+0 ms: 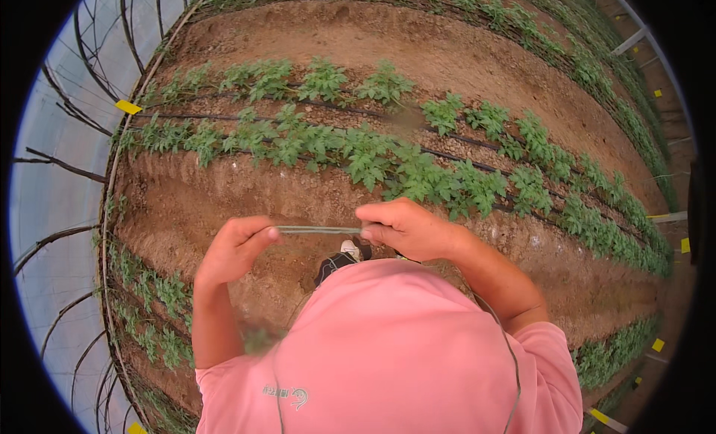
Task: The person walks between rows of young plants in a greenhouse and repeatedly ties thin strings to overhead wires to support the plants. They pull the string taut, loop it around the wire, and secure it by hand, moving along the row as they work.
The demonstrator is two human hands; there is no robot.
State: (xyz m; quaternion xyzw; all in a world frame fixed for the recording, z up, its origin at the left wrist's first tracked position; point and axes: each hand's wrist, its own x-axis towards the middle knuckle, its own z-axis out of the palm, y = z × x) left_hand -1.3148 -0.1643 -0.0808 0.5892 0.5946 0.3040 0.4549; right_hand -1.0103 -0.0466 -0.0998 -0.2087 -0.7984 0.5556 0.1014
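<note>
Between my two hands a pale green string is stretched level, its strands lying side by side in front of my chest. My left hand pinches one end between thumb and fingers. The other end sits in the closed fingers of my right hand. Beyond the hands grows a row of leafy green plants, the closest leaves a little past my right hand and not touching it.
Black drip hoses run along the planted bed. Bare soil paths lie on both sides of it. To the left stands a plastic sheet wall with dark bent poles. Yellow cards hang around the edges. A shoe shows below my hands.
</note>
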